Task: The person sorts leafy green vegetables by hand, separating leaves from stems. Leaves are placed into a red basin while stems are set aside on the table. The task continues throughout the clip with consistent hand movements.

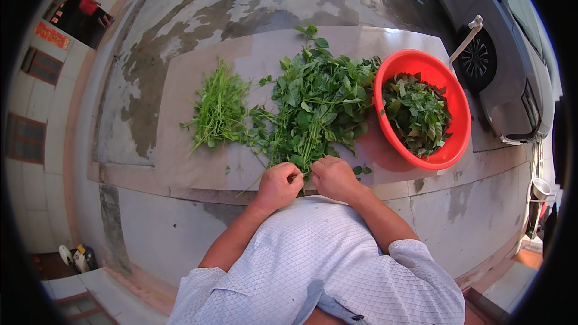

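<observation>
My left hand (280, 183) is at the near edge of a large heap of leafy green stems (311, 104), its thumb and fingers pinched together. Close beside it, my right hand (335, 178) has its fingers curled in. A bit of leafy green stem (308, 177) shows between the two hands, and the fingers hide most of it. Left of the heap lies a looser pile of thin, pale green stems (219, 104) with few leaves. On the right stands a red plastic basin (460, 113), partly filled with loose green leaves (417, 115).
A pale board-like tabletop (189, 167) carries the greens and basin. Beyond it lies wet concrete ground (198, 13). A pipe (467, 38) rises behind the basin, near a parked grey car (510, 81). A person in red (89, 6) is in a doorway at far left.
</observation>
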Tool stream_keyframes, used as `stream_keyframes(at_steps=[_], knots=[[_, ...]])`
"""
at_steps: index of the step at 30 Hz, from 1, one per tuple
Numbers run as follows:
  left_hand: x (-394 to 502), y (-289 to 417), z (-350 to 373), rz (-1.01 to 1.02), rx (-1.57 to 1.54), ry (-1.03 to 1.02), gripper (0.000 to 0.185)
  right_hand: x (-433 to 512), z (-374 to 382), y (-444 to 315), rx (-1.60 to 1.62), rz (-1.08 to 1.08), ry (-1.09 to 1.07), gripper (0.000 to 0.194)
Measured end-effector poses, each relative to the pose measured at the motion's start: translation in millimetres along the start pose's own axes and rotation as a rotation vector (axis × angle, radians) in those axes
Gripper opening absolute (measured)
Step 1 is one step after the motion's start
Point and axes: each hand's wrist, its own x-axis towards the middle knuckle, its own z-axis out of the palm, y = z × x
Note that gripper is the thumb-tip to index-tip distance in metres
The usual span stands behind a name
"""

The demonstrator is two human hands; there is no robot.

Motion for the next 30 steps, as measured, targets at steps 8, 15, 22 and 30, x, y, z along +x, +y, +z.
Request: stream_keyframes(at_steps=[8, 15, 22, 30], knots=[[27.2, 2.0, -26.2, 0.137, 0.134, 0.140, 0.008, -22.4, -57.1, 45.6, 0.766, 0.653, 0.296, 0.024], [102.9, -111.0, -116.6, -0.199, 0.654, 0.235, 0.060, -31.1, -161.0, 53.0, 1.137, 0.496, 0.354, 0.026], [93.2, -89.9, -102.1, -0.126, 0.652, 0.162, 0.052, -30.7, -144.9, 49.7, 1.814, 0.431, 0.278, 0.041], [61.1, -78.2, -63.7, -0.108, 0.445, 0.131, 0.037, -35.5, -181.4, 52.9, 1.319, 0.532, 0.636, 0.026]])
